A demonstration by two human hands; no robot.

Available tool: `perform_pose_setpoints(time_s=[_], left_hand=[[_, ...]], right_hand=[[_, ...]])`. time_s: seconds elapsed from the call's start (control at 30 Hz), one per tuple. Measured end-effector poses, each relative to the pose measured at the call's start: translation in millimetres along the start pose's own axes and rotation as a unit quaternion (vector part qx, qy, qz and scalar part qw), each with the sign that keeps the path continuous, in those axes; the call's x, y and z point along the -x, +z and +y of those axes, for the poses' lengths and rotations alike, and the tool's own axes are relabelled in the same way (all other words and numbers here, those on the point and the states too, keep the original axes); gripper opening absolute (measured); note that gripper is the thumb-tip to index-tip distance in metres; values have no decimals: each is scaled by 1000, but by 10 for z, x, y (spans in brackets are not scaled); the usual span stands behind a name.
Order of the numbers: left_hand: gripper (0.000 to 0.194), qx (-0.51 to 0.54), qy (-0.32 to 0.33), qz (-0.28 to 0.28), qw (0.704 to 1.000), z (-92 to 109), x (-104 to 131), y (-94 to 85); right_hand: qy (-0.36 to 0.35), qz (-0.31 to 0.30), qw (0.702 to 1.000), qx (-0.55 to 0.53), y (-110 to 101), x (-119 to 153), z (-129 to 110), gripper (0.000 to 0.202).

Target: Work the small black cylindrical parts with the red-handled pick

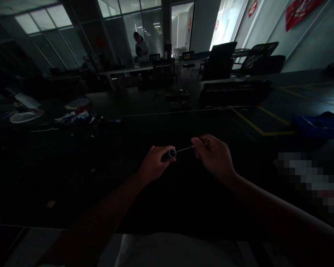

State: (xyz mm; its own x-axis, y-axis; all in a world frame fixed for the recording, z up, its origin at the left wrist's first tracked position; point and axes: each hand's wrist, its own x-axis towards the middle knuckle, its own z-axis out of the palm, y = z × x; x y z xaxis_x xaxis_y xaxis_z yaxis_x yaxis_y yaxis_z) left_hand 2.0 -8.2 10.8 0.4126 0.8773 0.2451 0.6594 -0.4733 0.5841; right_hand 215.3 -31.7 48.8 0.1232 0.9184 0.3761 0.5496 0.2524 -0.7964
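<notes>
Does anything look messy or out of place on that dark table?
The heap at the left looks untidy: white, blue and red items lie jumbled. Nothing odd shows on the dark cylinder in the left hand, though it's dim.

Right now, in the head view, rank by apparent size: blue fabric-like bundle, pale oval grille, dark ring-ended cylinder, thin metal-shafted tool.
1. Blue fabric-like bundle, cropped at right
2. Pale oval grille
3. Unsure between dark ring-ended cylinder and thin metal-shafted tool; the tool looks longer but slimmer

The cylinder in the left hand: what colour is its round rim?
The rim is pale grey; it shows in the head view.
</notes>
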Motion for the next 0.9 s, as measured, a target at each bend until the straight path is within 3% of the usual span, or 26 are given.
perform_pose_setpoints(time_s=[0.6,0.9], left_hand=[[38,49,-3,12,999,-14,-3,10],[36,23,8,14,1000,-15,2,18]], right_hand=[[-3,32,999,25,-9,-5,21,43],[-41,-29,999,-21,24,70,11,26]])
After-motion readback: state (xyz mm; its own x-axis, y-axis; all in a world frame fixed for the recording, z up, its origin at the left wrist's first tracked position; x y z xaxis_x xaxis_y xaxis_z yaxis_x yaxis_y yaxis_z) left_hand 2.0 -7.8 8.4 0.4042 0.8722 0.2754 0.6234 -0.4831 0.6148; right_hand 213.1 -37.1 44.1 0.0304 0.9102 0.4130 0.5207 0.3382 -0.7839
